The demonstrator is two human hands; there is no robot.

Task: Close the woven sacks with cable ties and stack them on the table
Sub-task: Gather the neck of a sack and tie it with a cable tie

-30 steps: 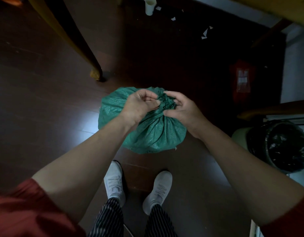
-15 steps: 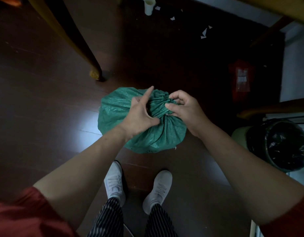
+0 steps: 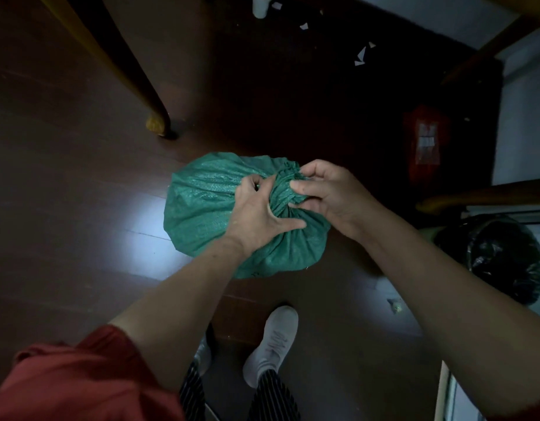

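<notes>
We stand over a green woven sack (image 3: 202, 205) that sits on the dark wooden floor (image 3: 65, 177), just ahead of our white shoe (image 3: 273, 341). Its mouth is bunched into a pleated neck toward the right of its top, and both our hands are on that neck. Our left hand (image 3: 258, 214) is on the near side: its fingers (image 3: 250, 183) are curled into the gathered cloth and grasp it, while the thumb lies stretched across the sack below the neck. Our right hand (image 3: 335, 196) grasps the neck from the far right side, its fingers curled over the ruffled top and the thumb pressed on the pleats, so the two hands lie just beside each other. A wooden furniture leg (image 3: 141, 80) stands on the floor beyond the sack to the left. A white cup (image 3: 259, 7) and some paper scraps (image 3: 361, 56) lie farther off. A bin lined with black plastic (image 3: 499, 256) stands to our right, near the sack but apart from it
</notes>
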